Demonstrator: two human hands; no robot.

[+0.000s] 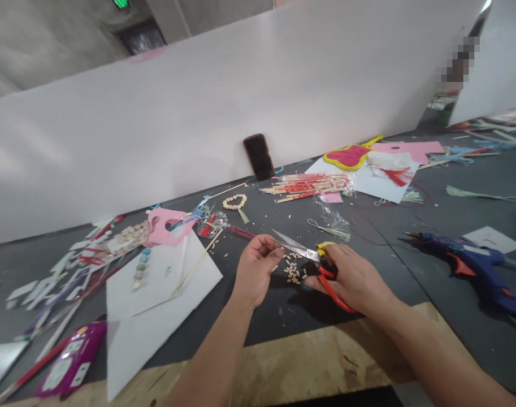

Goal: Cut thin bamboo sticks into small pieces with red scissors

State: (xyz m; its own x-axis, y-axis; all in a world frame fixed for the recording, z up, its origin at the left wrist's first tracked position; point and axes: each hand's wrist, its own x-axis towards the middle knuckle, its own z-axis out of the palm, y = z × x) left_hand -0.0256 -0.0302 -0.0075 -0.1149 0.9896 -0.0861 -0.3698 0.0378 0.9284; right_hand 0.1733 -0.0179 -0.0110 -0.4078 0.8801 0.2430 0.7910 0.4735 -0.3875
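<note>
My right hand (351,277) grips scissors (304,251) with red and yellow handles. Their blades stand apart and point left toward my other hand. My left hand (260,263) is closed in a pinch beside the blade tips; what lies between its fingers is too small to make out. Below the blades, on the dark tabletop, is a small pile of short pale cut pieces (294,271). A heart-shaped ring of pale pieces with a tassel (234,202) lies farther back.
A phone (259,157) leans on the white partition (198,124). Bundled sticks (311,185) and a pink-and-yellow fan shape (346,157) lie behind my hands. A blue glue gun (473,265) is at right. White sheets (156,328) and a purple packet (73,362) lie at left.
</note>
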